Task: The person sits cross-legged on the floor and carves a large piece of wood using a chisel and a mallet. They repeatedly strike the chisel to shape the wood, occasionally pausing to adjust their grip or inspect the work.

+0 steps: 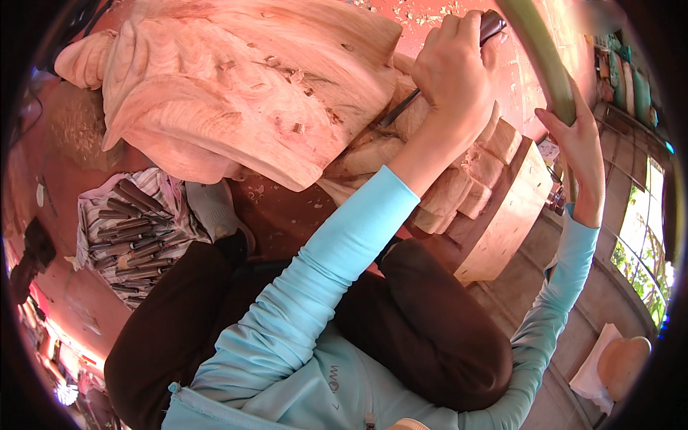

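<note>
One chisel point(491, 26) | left hand point(455, 68) grasping, nearer wood carving point(244, 93) | long axis slanting down-left, blade point(400, 107) beside broad panel's point(337, 64) right edge | one pale club point(541, 57) | right hand point(580, 140) grasping, right of chisel

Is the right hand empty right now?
No, the right hand holds a long, greenish rod.
</note>
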Motion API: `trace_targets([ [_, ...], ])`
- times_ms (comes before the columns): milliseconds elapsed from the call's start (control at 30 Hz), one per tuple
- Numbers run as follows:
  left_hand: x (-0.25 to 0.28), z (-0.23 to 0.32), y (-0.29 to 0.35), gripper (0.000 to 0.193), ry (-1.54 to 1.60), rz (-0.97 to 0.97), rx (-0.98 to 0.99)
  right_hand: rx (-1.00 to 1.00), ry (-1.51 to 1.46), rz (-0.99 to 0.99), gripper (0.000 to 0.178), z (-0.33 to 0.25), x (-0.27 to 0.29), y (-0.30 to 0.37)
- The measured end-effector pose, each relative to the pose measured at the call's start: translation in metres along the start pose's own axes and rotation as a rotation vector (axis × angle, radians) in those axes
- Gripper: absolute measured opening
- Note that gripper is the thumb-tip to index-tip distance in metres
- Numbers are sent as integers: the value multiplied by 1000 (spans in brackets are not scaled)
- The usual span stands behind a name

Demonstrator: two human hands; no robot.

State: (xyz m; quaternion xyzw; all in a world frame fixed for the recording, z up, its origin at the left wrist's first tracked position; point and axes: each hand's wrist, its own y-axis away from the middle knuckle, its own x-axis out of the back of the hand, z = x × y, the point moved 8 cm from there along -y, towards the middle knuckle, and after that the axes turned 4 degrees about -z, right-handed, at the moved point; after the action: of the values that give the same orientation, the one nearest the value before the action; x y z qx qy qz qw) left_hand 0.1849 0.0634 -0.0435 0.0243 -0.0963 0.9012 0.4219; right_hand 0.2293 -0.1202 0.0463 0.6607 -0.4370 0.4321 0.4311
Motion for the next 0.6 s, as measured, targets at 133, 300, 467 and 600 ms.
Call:
trace_targets([
  [133,3,7,3,29,-1,33,-61,-262,-305,-79,63,15,-5,7],
  [300,6,11,6,32,36,23,-60,-85,-152,33,60,1,3,10],
  [467,2,15,12,31,53,-11,-124,-75,-112,60,48,-1,1,18],
  [600,4,13,8,29,67,7,-125,-201,-263,-7,32,0,-5,19],
])
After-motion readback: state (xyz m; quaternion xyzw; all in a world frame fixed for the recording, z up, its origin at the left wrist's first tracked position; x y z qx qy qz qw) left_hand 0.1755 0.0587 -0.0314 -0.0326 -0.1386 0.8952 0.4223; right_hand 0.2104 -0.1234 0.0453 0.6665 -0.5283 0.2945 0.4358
